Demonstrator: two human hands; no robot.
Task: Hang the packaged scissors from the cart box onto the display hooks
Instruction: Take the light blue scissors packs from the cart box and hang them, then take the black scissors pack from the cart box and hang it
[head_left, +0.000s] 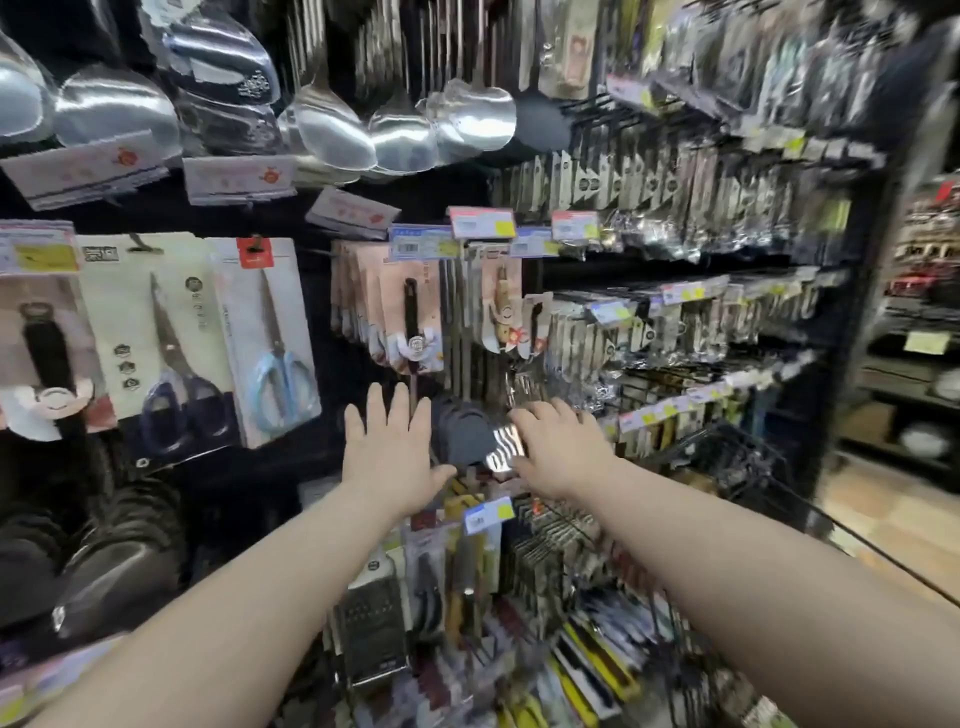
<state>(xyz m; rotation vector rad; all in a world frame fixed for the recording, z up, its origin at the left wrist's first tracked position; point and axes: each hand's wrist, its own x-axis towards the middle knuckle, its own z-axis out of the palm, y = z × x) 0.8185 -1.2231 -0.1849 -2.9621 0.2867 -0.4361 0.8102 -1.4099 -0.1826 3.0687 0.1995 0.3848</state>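
Packaged scissors hang on the display at the left: a light-blue-handled pair (270, 338) and a dark-blue-handled pair (166, 353) on white cards. My left hand (389, 447) is stretched out flat toward the hanging rows, fingers apart, holding nothing. My right hand (558, 444) reaches forward beside a shiny slotted utensil (506, 447) and dark spatula heads (462, 434); its fingers rest at the utensil, and whether they grip it is unclear. The cart box is not in view.
Steel ladles (332, 130) hang overhead. Rows of carded tools on hooks (410, 312) fill the middle and right, with price tags (483, 222). A black wire cart (727, 457) stands at the right. Graters and knives (374, 623) hang low. Dark pans (119, 561) sit lower left.
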